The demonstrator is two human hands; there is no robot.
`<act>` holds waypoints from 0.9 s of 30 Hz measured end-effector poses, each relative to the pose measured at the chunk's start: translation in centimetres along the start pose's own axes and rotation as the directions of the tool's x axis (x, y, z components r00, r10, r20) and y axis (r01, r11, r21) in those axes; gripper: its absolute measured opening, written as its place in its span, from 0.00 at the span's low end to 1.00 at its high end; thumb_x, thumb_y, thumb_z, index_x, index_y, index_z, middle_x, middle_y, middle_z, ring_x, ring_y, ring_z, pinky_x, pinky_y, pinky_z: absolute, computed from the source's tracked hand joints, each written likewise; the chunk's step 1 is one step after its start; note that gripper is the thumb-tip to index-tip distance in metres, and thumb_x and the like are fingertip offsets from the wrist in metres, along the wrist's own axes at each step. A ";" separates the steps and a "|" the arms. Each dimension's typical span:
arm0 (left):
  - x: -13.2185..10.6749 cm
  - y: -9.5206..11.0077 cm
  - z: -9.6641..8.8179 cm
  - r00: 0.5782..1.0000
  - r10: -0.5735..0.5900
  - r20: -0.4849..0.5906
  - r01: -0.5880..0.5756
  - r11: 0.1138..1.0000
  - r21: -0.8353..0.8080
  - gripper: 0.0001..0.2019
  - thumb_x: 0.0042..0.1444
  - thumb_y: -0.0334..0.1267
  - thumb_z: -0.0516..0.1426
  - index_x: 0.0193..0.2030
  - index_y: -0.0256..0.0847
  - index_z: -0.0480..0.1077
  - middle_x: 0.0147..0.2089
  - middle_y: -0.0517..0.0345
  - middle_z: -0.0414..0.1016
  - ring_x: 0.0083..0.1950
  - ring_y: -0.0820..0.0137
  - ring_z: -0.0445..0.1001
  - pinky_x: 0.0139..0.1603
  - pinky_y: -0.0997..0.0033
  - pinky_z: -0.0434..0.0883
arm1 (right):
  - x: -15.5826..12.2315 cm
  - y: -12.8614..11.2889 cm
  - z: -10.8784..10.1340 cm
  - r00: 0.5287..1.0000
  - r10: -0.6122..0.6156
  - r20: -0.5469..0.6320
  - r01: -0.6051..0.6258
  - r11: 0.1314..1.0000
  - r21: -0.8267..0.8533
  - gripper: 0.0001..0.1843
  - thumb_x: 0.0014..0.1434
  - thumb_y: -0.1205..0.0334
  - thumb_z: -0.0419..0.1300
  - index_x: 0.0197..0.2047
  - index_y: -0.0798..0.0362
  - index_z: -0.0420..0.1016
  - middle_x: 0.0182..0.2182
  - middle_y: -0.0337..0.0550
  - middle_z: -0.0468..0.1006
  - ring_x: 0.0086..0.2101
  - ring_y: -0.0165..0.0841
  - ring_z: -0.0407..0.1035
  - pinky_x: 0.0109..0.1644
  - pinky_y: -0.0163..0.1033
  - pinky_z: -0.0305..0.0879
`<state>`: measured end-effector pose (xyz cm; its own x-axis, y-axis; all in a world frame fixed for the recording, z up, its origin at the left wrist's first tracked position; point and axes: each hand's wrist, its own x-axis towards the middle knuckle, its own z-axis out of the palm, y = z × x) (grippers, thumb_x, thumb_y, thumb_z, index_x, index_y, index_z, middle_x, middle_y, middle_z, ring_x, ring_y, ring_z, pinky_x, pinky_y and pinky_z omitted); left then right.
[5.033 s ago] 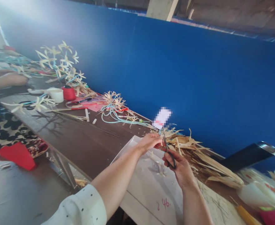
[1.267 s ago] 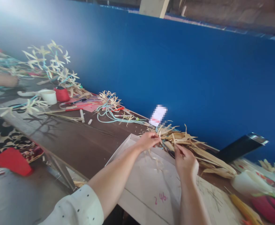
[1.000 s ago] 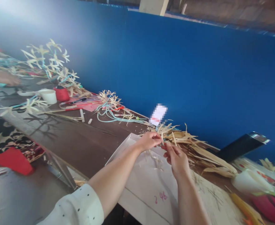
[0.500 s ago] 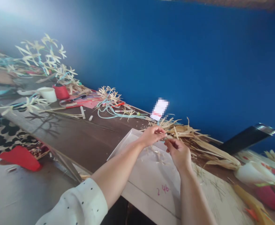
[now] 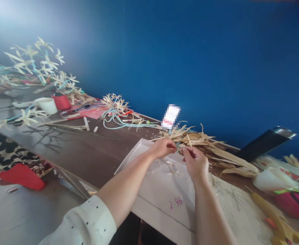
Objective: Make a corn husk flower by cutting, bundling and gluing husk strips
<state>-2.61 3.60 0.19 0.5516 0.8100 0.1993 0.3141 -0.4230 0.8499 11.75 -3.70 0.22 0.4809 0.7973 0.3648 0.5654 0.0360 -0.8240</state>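
Note:
My left hand (image 5: 162,149) and my right hand (image 5: 196,162) are close together over the far end of a white box lid (image 5: 162,185) with pink writing. The fingertips of both are pinched around something small and thin, too blurred to make out. Pale scraps (image 5: 174,167) lie in the lid below the fingers. Just beyond my hands is a heap of dried corn husks (image 5: 202,140), some torn into strips. A lit phone (image 5: 170,116) leans against the blue wall behind them.
Husk flowers (image 5: 115,102) with pale blue stems lie left of the phone. Farther left are a white cup (image 5: 47,106), a red container (image 5: 62,102) and taller flowers (image 5: 46,63). A black bottle (image 5: 266,144), a white container (image 5: 274,180) and a pink pouch (image 5: 293,206) are at right.
My fingertips have drawn slightly apart, the left hand shifting a little left and down. The view has turned slightly. A co-worker's hand at far left has moved toward the left edge.

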 end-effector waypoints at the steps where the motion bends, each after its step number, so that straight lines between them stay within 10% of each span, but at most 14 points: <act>1: 0.0 0.0 0.0 0.999 -0.014 0.035 0.012 0.999 0.052 0.12 0.47 0.45 0.56 0.34 0.41 0.74 0.32 0.60 0.76 0.33 0.73 0.70 0.32 0.78 0.63 | 0.0 0.0 -0.1 1.000 0.003 0.004 -0.003 1.000 -0.022 0.19 0.48 0.47 0.58 0.32 0.55 0.76 0.20 0.41 0.75 0.20 0.32 0.66 0.27 0.35 0.61; 10: 0.0 -0.2 0.3 0.959 -0.138 0.248 0.045 0.936 0.349 0.08 0.42 0.40 0.59 0.30 0.42 0.76 0.28 0.58 0.76 0.29 0.72 0.69 0.30 0.77 0.62 | 0.5 0.4 -0.7 0.998 0.020 -0.052 -0.030 0.978 -0.208 0.16 0.46 0.51 0.57 0.30 0.54 0.76 0.23 0.45 0.77 0.27 0.37 0.70 0.33 0.37 0.60; 27: 0.1 -0.2 -0.9 0.976 -0.155 0.156 0.105 0.951 0.289 0.11 0.45 0.43 0.56 0.30 0.39 0.75 0.27 0.58 0.73 0.28 0.73 0.68 0.28 0.77 0.61 | 0.5 -0.2 -1.0 0.992 0.110 -0.069 -0.119 0.980 -0.160 0.14 0.46 0.52 0.57 0.30 0.53 0.77 0.19 0.42 0.75 0.24 0.36 0.69 0.32 0.37 0.59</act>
<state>-3.35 4.13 0.43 0.6098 0.7924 -0.0133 0.5803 -0.4349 0.6886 12.57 -3.92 0.98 0.5847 0.7532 0.3012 0.6041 -0.1565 -0.7814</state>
